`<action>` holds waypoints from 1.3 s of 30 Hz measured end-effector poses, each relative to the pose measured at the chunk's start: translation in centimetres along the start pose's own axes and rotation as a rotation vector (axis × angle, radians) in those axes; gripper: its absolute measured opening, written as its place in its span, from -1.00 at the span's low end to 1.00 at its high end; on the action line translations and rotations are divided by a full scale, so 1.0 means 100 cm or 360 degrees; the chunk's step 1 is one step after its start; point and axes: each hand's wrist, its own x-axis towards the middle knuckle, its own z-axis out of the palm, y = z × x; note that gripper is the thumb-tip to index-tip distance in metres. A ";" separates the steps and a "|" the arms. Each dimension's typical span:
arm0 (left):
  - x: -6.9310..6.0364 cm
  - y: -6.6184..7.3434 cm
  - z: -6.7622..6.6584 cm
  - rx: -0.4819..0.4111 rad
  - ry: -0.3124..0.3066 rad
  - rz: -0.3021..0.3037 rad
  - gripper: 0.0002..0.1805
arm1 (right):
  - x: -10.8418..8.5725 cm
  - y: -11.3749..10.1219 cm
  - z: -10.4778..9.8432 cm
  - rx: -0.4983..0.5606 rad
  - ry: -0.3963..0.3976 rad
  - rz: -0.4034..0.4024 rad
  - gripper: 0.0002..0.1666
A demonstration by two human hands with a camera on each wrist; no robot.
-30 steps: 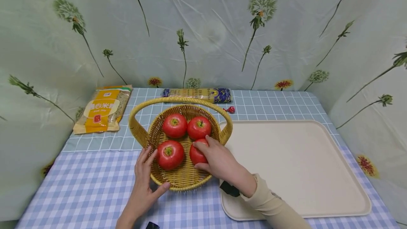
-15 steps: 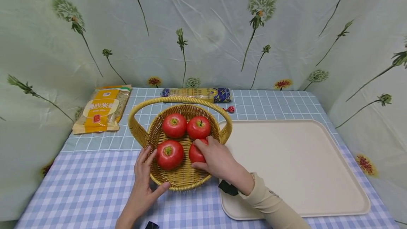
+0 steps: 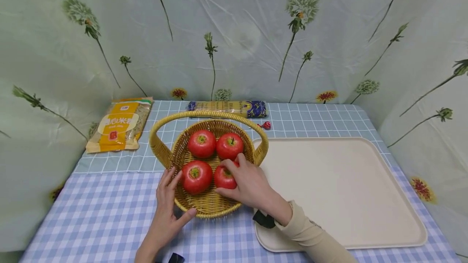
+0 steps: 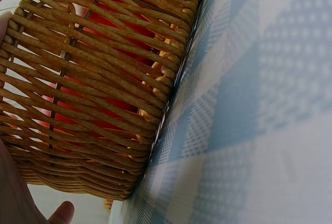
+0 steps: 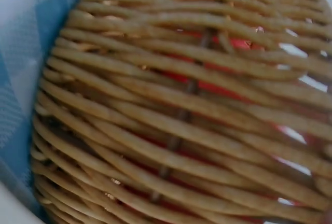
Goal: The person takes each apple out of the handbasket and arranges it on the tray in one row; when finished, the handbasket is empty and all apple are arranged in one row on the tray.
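Observation:
A wicker basket [image 3: 208,215] with a tall arched handle holds several red apples. My right hand [image 3: 252,182] reaches over its right rim and grips the front-right apple [image 3: 224,177], thumb in front and fingers behind. Beside that apple is the front-left one [image 3: 196,177]; two more [image 3: 202,143] sit behind. My left hand [image 3: 166,210] rests spread against the basket's left front rim, thumb at the front edge. The left wrist view shows the woven side [image 4: 93,89] close up with part of that hand. In the right wrist view the weave [image 5: 181,110] fills most of the picture.
A beige tray [image 3: 340,194] lies right of the basket, under my right forearm. At the back left is a yellow food packet [image 3: 118,127]. Behind the basket lie a long blue-and-yellow packet [image 3: 228,108] and a small red wrapped item [image 3: 266,125].
My right hand and the front-right apple have shifted slightly left inside the basket, and more of the apple's top shows. My left hand stays at the rim.

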 end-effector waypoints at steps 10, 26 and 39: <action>0.001 -0.003 0.000 0.0018 0.0016 0.0023 0.06 | -0.012 0.002 -0.003 0.0385 0.0208 0.0016 -0.34; 0.001 -0.001 -0.001 0.0007 0.0018 0.0007 0.06 | -0.048 0.016 -0.031 0.1083 0.0561 -0.0095 -0.27; 0.000 -0.001 0.001 0.0006 0.0002 -0.0004 0.06 | -0.082 0.046 -0.038 0.1028 0.0678 0.0116 -0.22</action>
